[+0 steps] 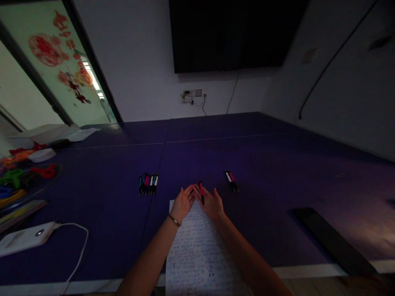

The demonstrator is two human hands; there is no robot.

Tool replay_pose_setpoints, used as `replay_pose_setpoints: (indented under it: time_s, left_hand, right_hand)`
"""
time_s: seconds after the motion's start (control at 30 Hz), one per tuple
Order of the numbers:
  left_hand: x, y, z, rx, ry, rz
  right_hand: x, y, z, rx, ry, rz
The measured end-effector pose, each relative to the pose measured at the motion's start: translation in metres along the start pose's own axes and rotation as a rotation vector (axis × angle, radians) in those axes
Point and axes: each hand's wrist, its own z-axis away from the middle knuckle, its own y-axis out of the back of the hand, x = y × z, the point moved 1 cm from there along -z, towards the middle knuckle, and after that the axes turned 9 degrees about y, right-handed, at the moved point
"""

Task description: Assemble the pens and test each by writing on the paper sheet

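Observation:
My left hand (183,202) is open, palm turned up, above the top end of a handwritten sheet of paper (197,250). Its fingertips meet those of my right hand (212,204). A pink and black pen (201,192) rests across the fingers of my right hand, its tip pointing down toward the paper; the right thumb stands apart from it. A row of several pens (148,183) in different colours lies to the left of my hands. To the right lie a white pen (228,177) and a pink pen (232,179) side by side.
A purple table (117,222) spans the view. At left are a white power bank (27,238) with a cable, coloured scissors (12,177), a white roll (41,155) and papers (82,135). A dark flat object (333,238) lies at right. A screen (228,37) hangs ahead.

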Motion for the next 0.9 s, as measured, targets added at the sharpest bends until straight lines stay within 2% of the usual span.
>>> replay_pose_setpoints:
  time_s: [0.2,0.33,0.6,0.9]
  left_hand:
    - [-0.008,0.014,0.000,-0.023,0.024,-0.064]
    - [-0.011,0.016,-0.003,-0.007,-0.007,-0.150]
    - [-0.007,0.014,0.000,-0.019,-0.096,-0.209]
    - [-0.005,0.012,0.002,0.028,-0.101,-0.272]
  right_hand:
    - [0.008,-0.003,-0.003,0.015,-0.023,0.140]
    - [0.009,-0.003,-0.003,0.040,-0.012,0.127]
    - [-0.002,-0.003,0.001,-0.002,-0.017,0.025]
    - [-0.001,-0.006,0.002,-0.018,-0.049,0.051]
